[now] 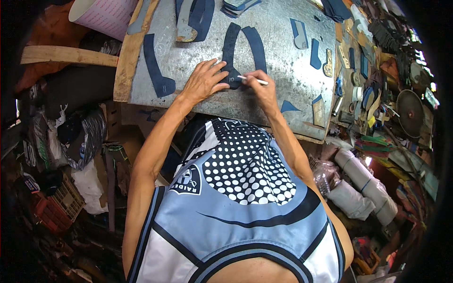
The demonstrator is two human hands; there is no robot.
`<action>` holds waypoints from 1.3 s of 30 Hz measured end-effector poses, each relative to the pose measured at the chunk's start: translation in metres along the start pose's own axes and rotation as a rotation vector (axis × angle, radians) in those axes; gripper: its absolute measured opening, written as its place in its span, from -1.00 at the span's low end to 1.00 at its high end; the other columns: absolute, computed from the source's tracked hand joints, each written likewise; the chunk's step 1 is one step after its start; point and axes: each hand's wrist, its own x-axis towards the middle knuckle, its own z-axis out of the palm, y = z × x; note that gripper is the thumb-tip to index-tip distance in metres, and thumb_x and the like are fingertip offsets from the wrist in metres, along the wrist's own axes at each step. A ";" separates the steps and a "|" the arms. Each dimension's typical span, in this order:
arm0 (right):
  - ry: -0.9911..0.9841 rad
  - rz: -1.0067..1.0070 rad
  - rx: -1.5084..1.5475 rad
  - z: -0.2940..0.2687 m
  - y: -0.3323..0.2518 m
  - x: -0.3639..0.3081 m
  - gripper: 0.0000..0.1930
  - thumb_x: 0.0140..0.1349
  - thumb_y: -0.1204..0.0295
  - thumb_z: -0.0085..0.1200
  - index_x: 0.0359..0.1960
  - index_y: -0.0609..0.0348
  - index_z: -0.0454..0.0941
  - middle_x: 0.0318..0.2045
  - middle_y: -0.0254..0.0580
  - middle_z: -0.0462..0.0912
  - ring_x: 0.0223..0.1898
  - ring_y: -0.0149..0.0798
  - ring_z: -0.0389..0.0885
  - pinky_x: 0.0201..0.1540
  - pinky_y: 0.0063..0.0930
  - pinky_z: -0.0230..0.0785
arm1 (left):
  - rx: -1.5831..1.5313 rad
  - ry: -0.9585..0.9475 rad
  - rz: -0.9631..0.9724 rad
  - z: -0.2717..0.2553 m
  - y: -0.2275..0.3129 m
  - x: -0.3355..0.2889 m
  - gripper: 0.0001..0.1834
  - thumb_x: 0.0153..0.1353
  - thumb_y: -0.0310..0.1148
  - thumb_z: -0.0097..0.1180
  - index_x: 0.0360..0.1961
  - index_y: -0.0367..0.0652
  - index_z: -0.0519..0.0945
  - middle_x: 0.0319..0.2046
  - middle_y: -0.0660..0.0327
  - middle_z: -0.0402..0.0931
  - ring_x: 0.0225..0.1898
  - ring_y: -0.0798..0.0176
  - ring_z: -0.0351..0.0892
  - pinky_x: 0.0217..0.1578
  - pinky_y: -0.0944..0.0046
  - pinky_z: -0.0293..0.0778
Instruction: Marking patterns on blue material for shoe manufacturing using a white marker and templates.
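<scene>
On the grey metal sheet [278, 70] that covers the workbench, both hands are busy at one spot, close to its near edge. Left hand [204, 81] lies flat, fingers spread and pressing down on the foot of a dark blue U-shaped cut piece [234, 47], pinning it to the metal. Right hand [262, 87] sits just beside it, fingers pinched tight around a thin white marking stick [253, 80], and the tip of that stick touches the dark piece right where the left fingertips end. The two arms of the U run away from the hands, up across the sheet toward its far edge.

To the left of that piece on the sheet lies a long curved dark blue strip [155, 70], well apart from the hands. Smaller blue and tan offcuts [315, 54] dot the right part of the sheet, and more dark pieces are stacked at its far edge. Beyond the sheet's left far corner a pale roll of paper [106, 14] leans in. Off the sheet's right edge the bench is crowded with tools and scraps, and below that edge rolled grey material [361, 184] is bundled. The person wears a light blue sleeveless jersey [236, 203] with a dotted black panel
</scene>
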 end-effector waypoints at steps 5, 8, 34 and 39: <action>-0.068 -0.017 -0.101 0.001 0.007 -0.003 -0.85 0.29 0.44 0.08 -0.30 0.28 0.64 -0.41 -0.34 0.65 -0.34 -0.50 0.54 -0.25 -0.60 0.38 | -0.082 0.133 -0.082 0.007 -0.009 0.016 -0.74 0.16 -0.26 0.26 -0.20 -0.20 0.67 -0.09 0.17 0.62 0.01 0.06 0.54 0.04 0.10 0.40; 0.019 -0.329 -0.538 0.017 0.010 0.003 -0.85 0.24 0.40 0.11 -0.31 0.20 0.67 -0.43 -0.14 0.69 -0.38 -0.23 0.62 -0.19 -0.38 0.35 | -0.031 0.123 -0.047 0.006 -0.011 0.028 -0.83 0.18 -0.36 0.24 -0.27 -0.24 0.68 -0.19 0.16 0.65 -0.12 0.07 0.58 -0.05 0.10 0.45; 0.145 -0.363 -0.994 -0.035 0.005 -0.023 -0.68 0.29 0.21 0.17 -0.12 0.23 0.60 -0.26 -0.01 0.55 -0.34 0.04 0.58 -0.29 -0.21 0.47 | 0.083 -0.086 -0.127 0.005 0.020 0.021 -0.30 -0.12 0.05 0.45 -0.04 -0.22 0.59 0.11 0.03 0.40 0.17 -0.07 0.34 0.18 -0.02 0.26; 0.142 -0.318 -1.125 -0.024 -0.003 -0.022 -0.59 0.14 0.26 0.27 0.00 0.14 0.54 -0.18 0.02 0.52 -0.25 0.07 0.59 -0.18 -0.13 0.48 | 0.160 -0.136 -0.101 0.010 0.024 0.022 -0.42 0.00 -0.06 0.39 -0.05 -0.21 0.57 0.08 -0.01 0.39 0.18 -0.08 0.34 0.14 -0.03 0.31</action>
